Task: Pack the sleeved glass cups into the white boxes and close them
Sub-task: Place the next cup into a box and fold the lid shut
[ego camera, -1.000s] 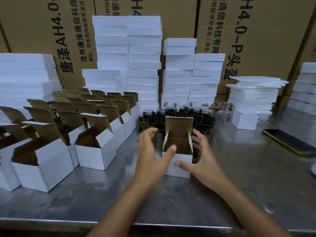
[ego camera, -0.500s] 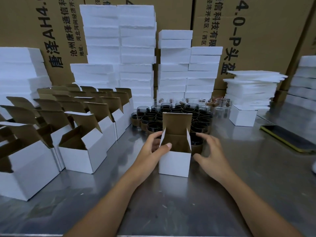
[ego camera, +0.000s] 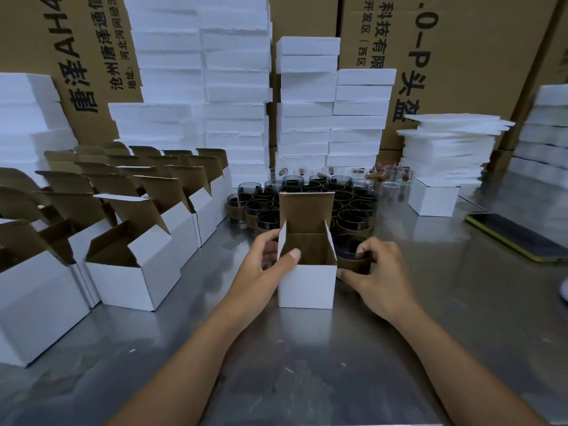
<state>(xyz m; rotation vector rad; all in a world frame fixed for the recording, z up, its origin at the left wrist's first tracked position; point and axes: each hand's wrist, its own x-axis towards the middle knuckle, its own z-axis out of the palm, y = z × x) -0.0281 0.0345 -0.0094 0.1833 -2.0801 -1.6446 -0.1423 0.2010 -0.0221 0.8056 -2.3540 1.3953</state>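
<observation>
A white box [ego camera: 307,284] stands open in the middle of the shiny metal table [ego camera: 307,370]. Its lid flap sticks straight up and it looks empty inside. The left hand [ego camera: 264,265] holds this box. The thumb lies on the front rim and the fingers curl round the left side.

The right hand [ego camera: 378,272] grips a cup [ego camera: 350,253] with a brown sleeve. The fingers curl over the rim and the thumb presses low on the sleeve. The cup stands on the table, just beside the right wall of the box. It is not in the box yet.

Most of the job is left to do. Behind the box, many more dark cups [ego camera: 307,192] wait close together. On the left, rows of open boxes [ego camera: 138,272] stand with their flaps up, and I see no cup in the ones I can look into. One small shut box [ego camera: 433,198] sits on the right, well apart from the hands, so maybe that one is packed, but I cannot see inside it.

Tall white stacks [ego camera: 236,87] stand at the back. A phone [ego camera: 516,238] lies on the right.

I think the next step is to lift the cup, drop it in, and fold the lid down.
</observation>
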